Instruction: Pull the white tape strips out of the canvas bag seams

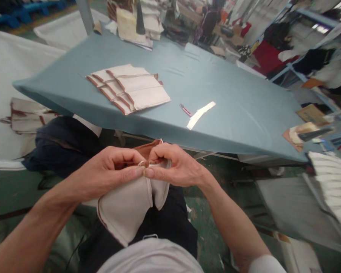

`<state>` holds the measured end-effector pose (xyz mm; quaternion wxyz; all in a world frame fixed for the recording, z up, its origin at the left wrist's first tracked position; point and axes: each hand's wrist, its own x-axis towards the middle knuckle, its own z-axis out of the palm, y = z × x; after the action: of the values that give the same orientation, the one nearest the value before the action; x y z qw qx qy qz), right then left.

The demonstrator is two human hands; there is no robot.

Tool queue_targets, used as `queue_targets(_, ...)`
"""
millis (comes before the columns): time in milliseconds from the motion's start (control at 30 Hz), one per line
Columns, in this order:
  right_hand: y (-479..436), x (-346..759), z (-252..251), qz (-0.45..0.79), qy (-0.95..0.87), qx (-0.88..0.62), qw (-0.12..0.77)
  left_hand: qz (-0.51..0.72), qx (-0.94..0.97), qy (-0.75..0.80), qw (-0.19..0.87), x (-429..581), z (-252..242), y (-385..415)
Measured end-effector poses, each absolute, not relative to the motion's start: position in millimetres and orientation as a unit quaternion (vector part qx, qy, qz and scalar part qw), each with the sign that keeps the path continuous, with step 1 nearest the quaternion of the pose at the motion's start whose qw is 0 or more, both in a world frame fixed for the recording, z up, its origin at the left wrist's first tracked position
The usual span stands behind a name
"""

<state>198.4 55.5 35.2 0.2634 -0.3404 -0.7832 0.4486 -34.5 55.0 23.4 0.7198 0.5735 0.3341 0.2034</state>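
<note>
Between my two hands hangs a cream fabric piece (125, 210) with brown edging and a brown inner side, just above my lap. My left hand (113, 172) pinches its upper edge between thumb and fingers. Close beside it, my right hand (173, 165) grips the same edge, the two thumb tips almost meeting at a small brown bit. The lower part of the fabric piece droops in two flaps over my dark trousers. What lies inside the curled fingers is hidden.
A blue-covered table (230, 117) stands ahead. On it lie a stack of cream, brown-edged fabric pieces (142, 87), small pink-handled snips (185, 110) and a white strip (201, 115). At left, a white bin (5, 72) holds more pieces; at right, stacked cream pieces (333, 182).
</note>
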Motion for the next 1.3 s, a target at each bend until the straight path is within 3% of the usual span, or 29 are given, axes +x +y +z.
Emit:
queue_targets(133,54.1,200.1,29.1,0.520,-0.758,-0.319,0.233,0.194,0.644,0.348,0.653,-33.6,25.5,53.6)
queue_targets(233,52.0,198.1,22.4,0.531,-0.749,-0.301,0.258,0.216,0.672,0.371,0.603,-26.0,27.6,52.4)
queue_targets(467,49.1,192.6,9.7,0.410,-0.798,-0.336,0.287,0.287,0.623,0.374,0.624,-13.1,13.8,55.4)
queue_targets(600,47.4,194.0,8.3,0.345,-0.814,-0.370,0.284,0.265,0.630,0.378,0.625,-18.0,7.2,58.7)
queue_targets(800,52.3,201.7,10.8,0.329,-0.825,-0.371,0.271,0.161,0.726,0.357,0.566,-25.4,15.3,66.6)
queue_targets(1067,66.6,209.6,38.6,0.329,-0.824,-0.355,0.296,0.231,0.816,0.330,0.414,-21.7,41.5,74.6)
queue_targets(1300,68.7,212.9,34.9,0.315,-0.807,-0.399,0.301,0.245,0.793,0.339,0.442,-11.0,42.8,74.8)
